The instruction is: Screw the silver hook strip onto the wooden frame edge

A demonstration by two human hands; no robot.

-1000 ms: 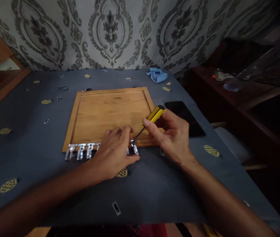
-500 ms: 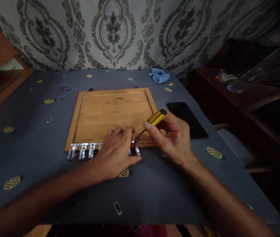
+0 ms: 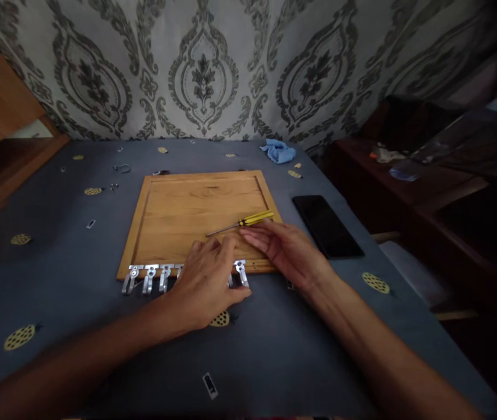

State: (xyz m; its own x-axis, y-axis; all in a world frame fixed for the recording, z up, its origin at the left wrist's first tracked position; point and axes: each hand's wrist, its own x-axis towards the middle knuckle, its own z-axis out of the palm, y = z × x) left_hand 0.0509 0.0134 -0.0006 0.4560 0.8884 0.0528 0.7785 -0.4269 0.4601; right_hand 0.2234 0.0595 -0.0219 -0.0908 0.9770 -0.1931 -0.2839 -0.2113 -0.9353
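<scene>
A wooden panel (image 3: 200, 204) with a raised frame lies flat on the table. Along its near edge runs a silver metal hook rail (image 3: 151, 272), several hooks hanging over the side. My left hand (image 3: 207, 280) is curled over the middle of the rail, its thumb against a hook near the right end; the part beneath the palm is hidden. A yellow and black screwdriver (image 3: 255, 219) lies on the panel, shaft pointing left. Just below its handle is my right hand (image 3: 286, 248), fingers stretched out and holding nothing.
A black tablet or large phone (image 3: 327, 227) lies right of the panel. A crumpled blue cloth (image 3: 279, 151) is at the back right. Small screws (image 3: 114, 187) and a loose curved hook (image 3: 121, 168) lie at the back left. The table has a blue cloth (image 3: 100, 361).
My right hand has let go of the screwdriver, which now lies on the panel instead of standing at the rail. My left hand has stayed on the rail. The view has tilted up slightly.
</scene>
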